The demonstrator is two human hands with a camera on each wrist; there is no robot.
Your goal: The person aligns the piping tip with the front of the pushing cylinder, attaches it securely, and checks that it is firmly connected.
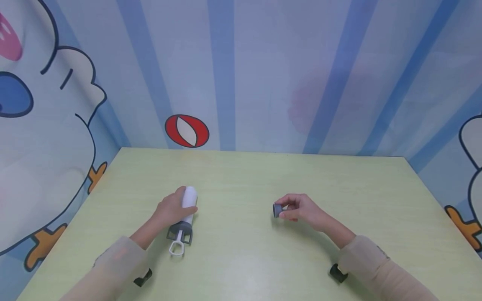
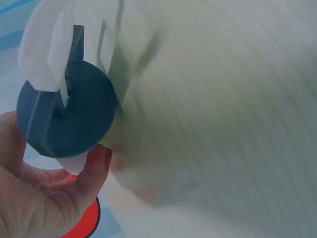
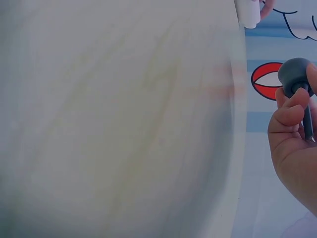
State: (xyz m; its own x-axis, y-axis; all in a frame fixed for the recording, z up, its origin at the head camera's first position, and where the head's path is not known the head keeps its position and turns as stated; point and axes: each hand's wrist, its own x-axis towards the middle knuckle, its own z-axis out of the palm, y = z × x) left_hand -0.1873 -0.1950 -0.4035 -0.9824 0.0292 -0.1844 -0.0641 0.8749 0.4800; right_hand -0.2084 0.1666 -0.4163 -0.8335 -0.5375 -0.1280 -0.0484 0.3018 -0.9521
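Note:
In the head view, my left hand grips a white syringe-like tube on the left half of the table, thumb along its right side. The tube's dark grey end cap and white loop handle point toward me. The left wrist view shows this cap close up, with fingers curled behind it. Over the table's right half, my right hand pinches a small dark grey cup-shaped piece. In the right wrist view, its rounded head and thin stem show between the fingers.
Both hands are over a pale yellow-green table. Behind it rises a blue striped backdrop with a printed red and white ball. Cartoon figures cover the side walls. A black strap piece shows under the right cuff.

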